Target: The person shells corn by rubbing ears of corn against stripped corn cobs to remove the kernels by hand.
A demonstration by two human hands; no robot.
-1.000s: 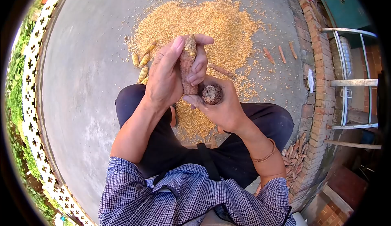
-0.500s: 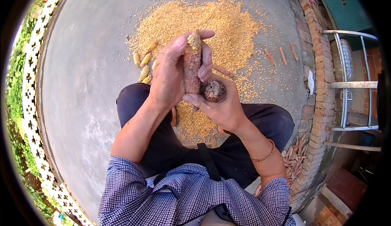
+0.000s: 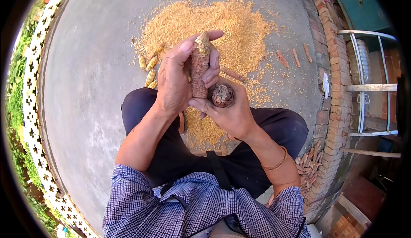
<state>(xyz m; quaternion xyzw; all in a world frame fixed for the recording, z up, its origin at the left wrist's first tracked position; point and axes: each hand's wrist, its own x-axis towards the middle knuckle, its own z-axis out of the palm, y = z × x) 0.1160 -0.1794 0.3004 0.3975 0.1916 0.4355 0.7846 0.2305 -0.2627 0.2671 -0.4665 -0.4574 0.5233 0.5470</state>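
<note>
My left hand [image 3: 172, 77] is closed around an upright corn cob [image 3: 200, 71], stripped to reddish-brown over most of its length. A few yellow kernels show near its tip, by my left thumb. My right hand [image 3: 236, 114] grips a second, bare cob [image 3: 223, 95], seen end-on. My right thumb touches the bottom of the first cob, so the two hands meet. Below and beyond them lies a wide heap of loose corn kernels [image 3: 239, 28]. Several unshelled yellow ears [image 3: 150, 77] rest at the heap's left edge.
Bare cobs [image 3: 296, 58] lie on the concrete floor [image 3: 90, 83] at right. More cobs form a pile [image 3: 309, 165] beside the low brick edge [image 3: 338, 101]. Past it stands a metal railing [image 3: 371, 88]. A pierced white wall [image 3: 34, 122] borders the left side.
Fewer kernels cling to the tip of the cob in my left hand than before. Both hands appear slightly farther left in view, their grips kept.
</note>
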